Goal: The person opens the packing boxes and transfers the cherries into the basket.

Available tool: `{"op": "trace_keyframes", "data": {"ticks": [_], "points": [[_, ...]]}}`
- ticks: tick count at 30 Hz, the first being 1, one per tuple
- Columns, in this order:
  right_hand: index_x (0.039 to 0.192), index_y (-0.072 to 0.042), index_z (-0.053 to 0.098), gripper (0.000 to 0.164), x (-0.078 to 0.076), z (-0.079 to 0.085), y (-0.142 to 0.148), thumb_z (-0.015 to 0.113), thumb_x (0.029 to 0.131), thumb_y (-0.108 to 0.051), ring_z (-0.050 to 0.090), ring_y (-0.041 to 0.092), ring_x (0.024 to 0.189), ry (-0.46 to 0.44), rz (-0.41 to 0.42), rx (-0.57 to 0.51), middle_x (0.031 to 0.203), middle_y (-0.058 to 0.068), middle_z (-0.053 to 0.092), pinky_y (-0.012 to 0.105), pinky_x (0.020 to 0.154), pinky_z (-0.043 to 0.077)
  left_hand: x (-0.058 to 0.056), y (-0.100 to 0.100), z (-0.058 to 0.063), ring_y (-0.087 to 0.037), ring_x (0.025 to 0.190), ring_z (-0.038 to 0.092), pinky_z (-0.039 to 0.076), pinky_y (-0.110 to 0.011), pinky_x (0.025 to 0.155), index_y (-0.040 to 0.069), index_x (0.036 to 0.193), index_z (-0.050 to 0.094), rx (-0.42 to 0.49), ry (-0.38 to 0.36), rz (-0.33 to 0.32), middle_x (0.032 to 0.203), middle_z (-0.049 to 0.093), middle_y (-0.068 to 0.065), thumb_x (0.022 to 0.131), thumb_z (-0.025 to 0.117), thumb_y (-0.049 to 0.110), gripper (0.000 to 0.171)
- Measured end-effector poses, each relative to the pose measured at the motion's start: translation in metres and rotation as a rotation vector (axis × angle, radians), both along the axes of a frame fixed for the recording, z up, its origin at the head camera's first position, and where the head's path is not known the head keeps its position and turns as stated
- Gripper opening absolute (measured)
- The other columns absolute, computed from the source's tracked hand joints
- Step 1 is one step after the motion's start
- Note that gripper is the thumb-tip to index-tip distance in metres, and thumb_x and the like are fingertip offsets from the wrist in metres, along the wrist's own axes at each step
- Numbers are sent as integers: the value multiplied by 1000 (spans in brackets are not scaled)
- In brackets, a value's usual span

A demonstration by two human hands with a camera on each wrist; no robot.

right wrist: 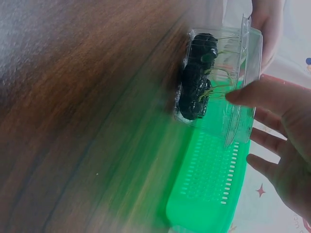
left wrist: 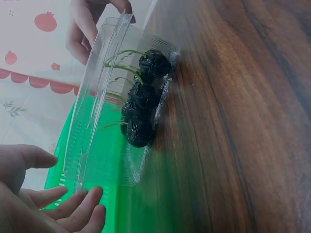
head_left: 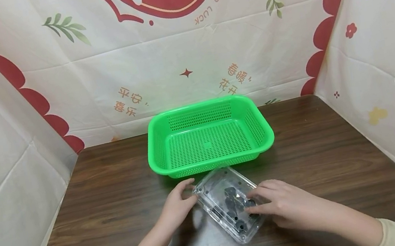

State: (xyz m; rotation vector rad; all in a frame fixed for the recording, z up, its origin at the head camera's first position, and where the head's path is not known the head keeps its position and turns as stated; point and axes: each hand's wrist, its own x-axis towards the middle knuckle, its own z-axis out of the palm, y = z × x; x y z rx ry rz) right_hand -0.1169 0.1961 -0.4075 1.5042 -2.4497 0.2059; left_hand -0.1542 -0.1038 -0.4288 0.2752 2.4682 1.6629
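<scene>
A clear plastic clamshell box (head_left: 215, 194) lies turned at an angle on the table, its lid down. Inside it are several dark, round, shiny fruits (left wrist: 146, 97) with thin green stems, like cherries. At the box's left corner is my left hand (head_left: 175, 205), thumb and fingers spread with the fingertips right by the lid's rim. My right hand (head_left: 285, 204) reaches over the right side, its extended fingers overlapping the lid. From the right wrist view, the thumb (right wrist: 248, 94) crosses the rim while the other fingers stay loosely apart behind it.
Just behind the box stands a green perforated plastic basket (head_left: 212, 163) with nothing in it. The dark wood table (head_left: 113, 185) meets a printed white cloth backdrop (head_left: 178, 56) at the back and cloth walls on both sides.
</scene>
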Motion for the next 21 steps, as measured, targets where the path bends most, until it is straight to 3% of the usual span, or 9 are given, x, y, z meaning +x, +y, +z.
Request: {"op": "trace_keyframes", "data": {"ticks": [4, 7, 14, 16, 21], "points": [[122, -25, 56, 71, 1, -1, 0, 80, 56, -33, 42, 24, 111, -35, -31, 15, 127, 5, 45, 44, 91, 35, 0, -2, 0, -19, 82, 60, 48, -30, 71, 0, 124, 48, -8, -1, 9, 105, 58, -13, 82, 60, 9, 44], [121, -24, 57, 70, 2, -2, 1, 77, 59, -48, 41, 24, 112, -48, -56, 18, 127, 4, 45, 44, 94, 32, 1, -3, 2, -16, 79, 60, 47, -28, 68, -2, 122, 50, -22, 1, -6, 102, 58, -13, 82, 60, 9, 43], [117, -21, 60, 70, 1, -3, 0, 65, 62, -65, 42, 25, 112, -39, -94, -9, 126, 5, 48, 44, 94, 30, 20, 4, 42, -26, 81, 60, 47, -30, 66, -10, 118, 51, -62, -11, -37, 101, 57, -22, 80, 57, 0, 39], [116, -19, 60, 71, 1, -4, 0, 64, 63, -66, 42, 25, 112, -32, -108, -16, 126, 5, 48, 45, 94, 31, 17, 4, 37, -25, 79, 59, 47, -30, 65, -10, 118, 51, -61, -14, -45, 100, 57, -20, 80, 58, 0, 41], [115, -17, 60, 73, 1, -6, 0, 64, 62, -67, 43, 27, 111, -22, -142, -19, 126, 6, 48, 46, 95, 29, 6, 1, 11, -18, 77, 60, 48, -29, 63, -7, 121, 50, -57, -19, -74, 99, 58, -14, 79, 62, 5, 45]]}}
